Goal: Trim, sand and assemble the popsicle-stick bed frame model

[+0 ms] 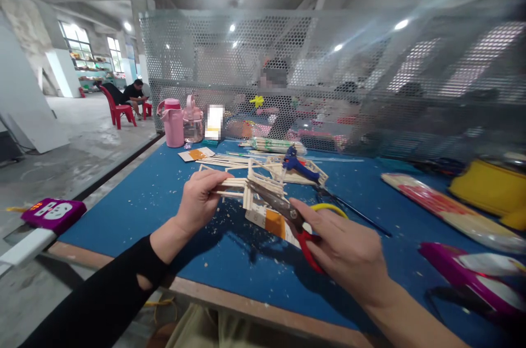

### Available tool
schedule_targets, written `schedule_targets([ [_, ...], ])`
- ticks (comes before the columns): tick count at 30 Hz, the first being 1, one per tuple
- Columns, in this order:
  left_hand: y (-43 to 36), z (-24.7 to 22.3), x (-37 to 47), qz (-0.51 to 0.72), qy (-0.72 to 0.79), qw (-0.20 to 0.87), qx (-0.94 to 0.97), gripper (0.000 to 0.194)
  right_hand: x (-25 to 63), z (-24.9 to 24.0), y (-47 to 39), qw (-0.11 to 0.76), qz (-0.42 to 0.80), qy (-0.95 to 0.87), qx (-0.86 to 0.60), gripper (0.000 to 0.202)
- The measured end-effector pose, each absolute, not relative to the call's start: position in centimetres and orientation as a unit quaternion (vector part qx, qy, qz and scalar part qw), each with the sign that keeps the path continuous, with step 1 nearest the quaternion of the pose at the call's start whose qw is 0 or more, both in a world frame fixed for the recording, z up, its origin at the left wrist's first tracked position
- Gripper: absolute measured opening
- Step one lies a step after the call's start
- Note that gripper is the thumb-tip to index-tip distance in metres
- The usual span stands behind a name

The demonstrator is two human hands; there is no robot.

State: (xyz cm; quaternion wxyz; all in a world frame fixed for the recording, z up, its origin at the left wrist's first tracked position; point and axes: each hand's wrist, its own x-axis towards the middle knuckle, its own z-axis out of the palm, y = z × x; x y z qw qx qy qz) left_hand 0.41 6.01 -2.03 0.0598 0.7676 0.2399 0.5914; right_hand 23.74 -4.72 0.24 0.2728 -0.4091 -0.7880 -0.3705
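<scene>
My left hand [201, 197] is closed around one end of a small frame of pale wooden sticks [232, 186], held above the table. In my right hand [349, 246] is a pair of scissors [293, 214] with one red and one yellow handle. Their blades lie against the right part of the stick frame, near its upright sticks. Whether the blades are cutting into a stick I cannot tell. Just beyond the scissors a blue glue gun [302, 164] rests among more stick pieces. Under the frame lies a white and orange card [273, 222].
The blue table [135, 211] is littered with small chips. At its back stand a pink bottle [173, 126] and a wrapped stick bundle [277, 144]. To the right lie a packaged stick pack [447, 208] and a purple power strip [464, 277]. A perforated metal screen [230, 63] rises behind.
</scene>
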Motion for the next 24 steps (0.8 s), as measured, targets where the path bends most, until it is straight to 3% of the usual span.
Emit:
schedule_targets([
  [3, 6.1, -2.2, 0.4, 0.593, 0.240, 0.070, 0.766, 0.026, 23.7, -0.2, -4.5, 0.278, -0.356, -0.791, -0.413, 0.052],
  [8, 6.0, -2.2, 0.5, 0.582, 0.232, 0.081, 0.775, 0.033, 23.6, -0.8, -4.2, 0.275, -0.431, -0.750, -0.420, 0.043],
  [13, 5.9, -2.0, 0.5, 0.590, 0.235, 0.083, 0.768, 0.028, 23.2, -0.4, -4.2, 0.279, -0.437, -0.738, -0.432, 0.042],
  [19, 6.0, -2.2, 0.5, 0.587, 0.259, 0.081, 0.762, 0.029, 22.9, -0.3, -4.0, 0.297, -0.351, -0.775, -0.434, 0.041],
  [24, 5.9, -2.2, 0.4, 0.587, 0.249, 0.044, 0.769, 0.022, 21.6, -1.1, -3.8, 0.432, -0.200, -0.734, -0.485, 0.027],
])
